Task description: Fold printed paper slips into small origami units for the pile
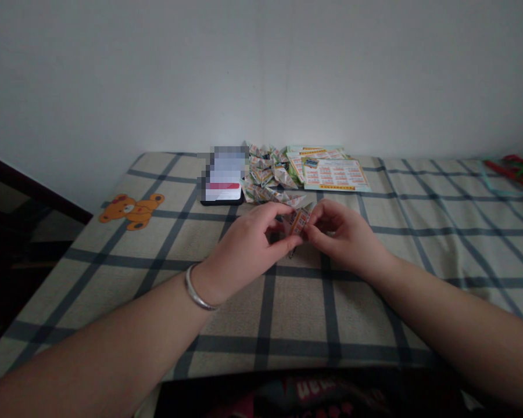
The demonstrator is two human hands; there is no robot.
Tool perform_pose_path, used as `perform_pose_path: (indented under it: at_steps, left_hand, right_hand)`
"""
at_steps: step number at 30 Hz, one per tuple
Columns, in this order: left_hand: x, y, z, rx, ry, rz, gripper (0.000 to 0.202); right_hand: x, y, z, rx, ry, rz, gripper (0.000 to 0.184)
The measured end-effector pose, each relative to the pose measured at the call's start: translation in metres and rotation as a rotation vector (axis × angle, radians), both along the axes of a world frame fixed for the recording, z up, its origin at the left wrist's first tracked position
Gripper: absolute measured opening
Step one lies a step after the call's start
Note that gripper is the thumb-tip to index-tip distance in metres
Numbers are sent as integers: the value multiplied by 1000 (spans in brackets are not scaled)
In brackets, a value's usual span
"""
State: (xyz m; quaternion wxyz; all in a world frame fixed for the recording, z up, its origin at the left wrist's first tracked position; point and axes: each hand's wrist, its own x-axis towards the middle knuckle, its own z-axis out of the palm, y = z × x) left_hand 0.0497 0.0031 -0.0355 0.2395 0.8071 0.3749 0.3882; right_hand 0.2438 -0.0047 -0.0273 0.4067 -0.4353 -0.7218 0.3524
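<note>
My left hand (248,247) and my right hand (342,235) meet over the middle of the checked cloth (287,302). Both pinch a small folded piece of printed paper (299,221) between thumb and fingertips. The paper is orange and white, partly hidden by my fingers. A silver bangle (197,293) circles my left wrist. Just beyond my hands lies a pile of similar folded paper pieces (268,174).
A phone (224,181) with a lit screen lies left of the pile. Flat printed sheets (331,169) are stacked to the pile's right. A bear picture (131,210) marks the cloth at left. Red and green items (518,171) sit at the far right edge. A wall stands behind.
</note>
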Motion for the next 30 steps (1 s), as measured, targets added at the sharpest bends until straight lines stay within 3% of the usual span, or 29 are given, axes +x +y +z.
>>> perform_pose_path:
  at_steps: [14,24,30]
  left_hand:
    - [3,-2,-3,-21,-18,-14,43]
    - [3,2,-7,-121,-132,-37,42]
    - [3,3,-3,-210,-180,-64,39]
  right_hand:
    - [0,0,1,39,-39,46,10]
    - [1,-1,3,131,-191,-88,10]
    - [5,2,2,198,-224,-98,9]
